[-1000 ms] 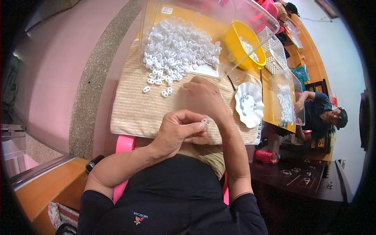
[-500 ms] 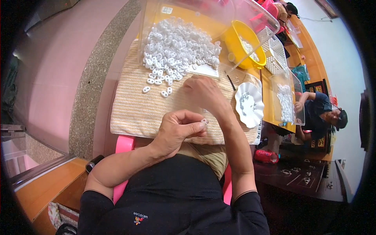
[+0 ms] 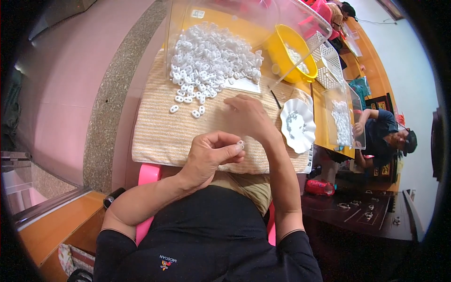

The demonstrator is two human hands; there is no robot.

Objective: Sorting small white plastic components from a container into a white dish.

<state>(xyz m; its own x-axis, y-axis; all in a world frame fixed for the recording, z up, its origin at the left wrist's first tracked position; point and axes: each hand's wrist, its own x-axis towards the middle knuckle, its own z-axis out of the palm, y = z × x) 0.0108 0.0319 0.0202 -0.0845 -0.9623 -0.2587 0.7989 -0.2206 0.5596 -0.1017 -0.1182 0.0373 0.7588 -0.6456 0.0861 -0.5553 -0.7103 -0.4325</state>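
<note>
My left hand (image 3: pixel 211 155) is closed in a pinch on a small white plastic piece (image 3: pixel 241 144), which sticks out past the thumb tip. Just beyond it, my right hand (image 3: pixel 251 118) hovers low over the striped towel (image 3: pixel 162 136). Its fingertips are smeared by motion, and whether they hold anything does not show. A large heap of white two-holed oval plastic pieces (image 3: pixel 206 56) lies farther off, with a few loose ones (image 3: pixel 196 113) at its near edge. To the right of my right hand stands a white wavy-rimmed dish (image 3: pixel 305 139) with small grey parts in it.
A clear plastic bin (image 3: pixel 176 19) lies around the heap. A thin black stick (image 3: pixel 276 99) rests near the dish. Behind are a yellow basin (image 3: pixel 279 47) and a white perforated basket (image 3: pixel 329 61). At the right, another person (image 3: pixel 383 131) sits by a clear tub (image 3: pixel 350 113) of white pieces.
My left hand has shifted slightly left with the white piece still pinched. My right hand stays over the towel, its fingers moved a little toward me.
</note>
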